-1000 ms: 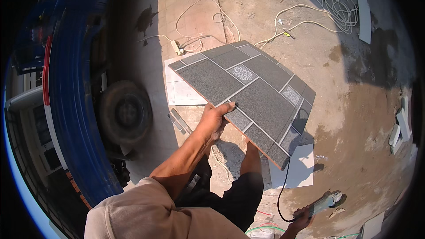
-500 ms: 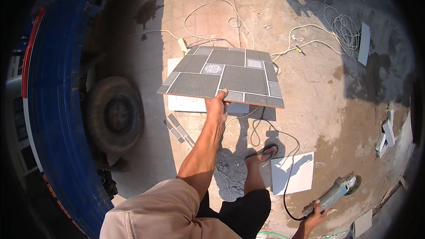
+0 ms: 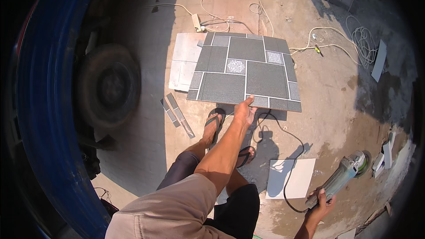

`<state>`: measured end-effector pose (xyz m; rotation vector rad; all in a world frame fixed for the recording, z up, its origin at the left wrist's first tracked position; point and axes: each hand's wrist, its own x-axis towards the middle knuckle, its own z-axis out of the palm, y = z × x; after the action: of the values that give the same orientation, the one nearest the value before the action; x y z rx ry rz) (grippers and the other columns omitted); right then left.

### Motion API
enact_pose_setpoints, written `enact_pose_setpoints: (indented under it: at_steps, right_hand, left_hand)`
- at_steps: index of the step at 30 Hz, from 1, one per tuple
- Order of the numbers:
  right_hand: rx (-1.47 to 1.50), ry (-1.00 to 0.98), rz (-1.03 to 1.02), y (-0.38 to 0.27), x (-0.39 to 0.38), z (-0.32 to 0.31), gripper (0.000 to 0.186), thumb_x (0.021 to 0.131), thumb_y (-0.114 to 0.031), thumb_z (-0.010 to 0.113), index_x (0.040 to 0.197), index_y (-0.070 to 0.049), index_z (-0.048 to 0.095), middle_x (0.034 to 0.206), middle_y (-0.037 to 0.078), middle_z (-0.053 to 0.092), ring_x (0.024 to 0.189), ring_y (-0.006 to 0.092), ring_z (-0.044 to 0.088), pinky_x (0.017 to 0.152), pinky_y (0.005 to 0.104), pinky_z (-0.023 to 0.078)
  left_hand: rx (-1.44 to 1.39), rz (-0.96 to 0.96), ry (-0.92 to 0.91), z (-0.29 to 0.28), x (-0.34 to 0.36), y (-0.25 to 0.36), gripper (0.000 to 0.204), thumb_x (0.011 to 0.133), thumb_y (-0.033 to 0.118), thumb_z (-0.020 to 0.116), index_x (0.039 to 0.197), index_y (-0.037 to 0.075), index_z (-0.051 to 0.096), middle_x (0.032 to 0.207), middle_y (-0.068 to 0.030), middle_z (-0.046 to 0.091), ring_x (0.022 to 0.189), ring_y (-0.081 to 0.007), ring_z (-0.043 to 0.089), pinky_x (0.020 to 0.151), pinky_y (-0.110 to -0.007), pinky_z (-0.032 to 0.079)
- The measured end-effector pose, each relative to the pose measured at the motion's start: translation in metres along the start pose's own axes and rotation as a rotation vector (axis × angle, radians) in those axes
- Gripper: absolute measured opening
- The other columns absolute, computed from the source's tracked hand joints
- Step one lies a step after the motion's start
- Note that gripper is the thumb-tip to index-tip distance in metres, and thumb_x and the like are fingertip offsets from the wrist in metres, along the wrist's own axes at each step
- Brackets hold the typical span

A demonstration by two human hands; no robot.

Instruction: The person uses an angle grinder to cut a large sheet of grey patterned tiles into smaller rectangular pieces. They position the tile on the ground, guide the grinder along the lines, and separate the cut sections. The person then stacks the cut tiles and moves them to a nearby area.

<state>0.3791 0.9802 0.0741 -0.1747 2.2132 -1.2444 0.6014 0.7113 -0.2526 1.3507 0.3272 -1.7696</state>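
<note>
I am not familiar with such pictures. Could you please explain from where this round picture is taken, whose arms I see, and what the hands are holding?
A wide-angle camera on a person's head looks down, so edges bend. The arms are the wearer's own. The left hand grips the near edge of a large dark grey patterned square tile, held flat above the concrete ground. The right hand holds a grey angle grinder with a black cable. Below are sandalled feet, a white tile, narrow tile strips, pale cables, and a vehicle wheel at left.
</note>
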Motion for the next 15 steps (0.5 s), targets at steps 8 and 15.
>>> enact_pose_setpoints:
  at_steps: [8, 15]
  right_hand:
    - [0.033, -0.025, -0.113, 0.05, 0.039, 0.055, 0.03, 0.094, -0.017, 0.075, 0.112, 0.002, 0.061, 0.083, 0.012, 0.067, 0.067, 0.0208, 0.068, 0.059, 0.033, 0.054]
    - [0.077, -0.065, -0.143, 0.097, 0.058, 0.138, 0.03, 0.093, -0.018, 0.076, 0.109, 0.002, 0.061, 0.083, 0.012, 0.067, 0.065, 0.0207, 0.067, 0.057, 0.0326, 0.054]
  left_hand:
    - [-0.232, -0.106, 0.055, -0.075, 0.063, -0.073, 0.038, 0.107, 0.012, 0.069, 0.141, 0.0, 0.055, 0.132, -0.0155, 0.064, 0.122, -0.0319, 0.067, 0.114, -0.047, 0.058]
    - [0.004, -0.29, 0.132, -0.125, 0.138, -0.11, 0.043, 0.109, 0.029, 0.068, 0.138, -0.001, 0.056, 0.127, -0.0179, 0.067, 0.116, -0.032, 0.07, 0.108, -0.049, 0.06]
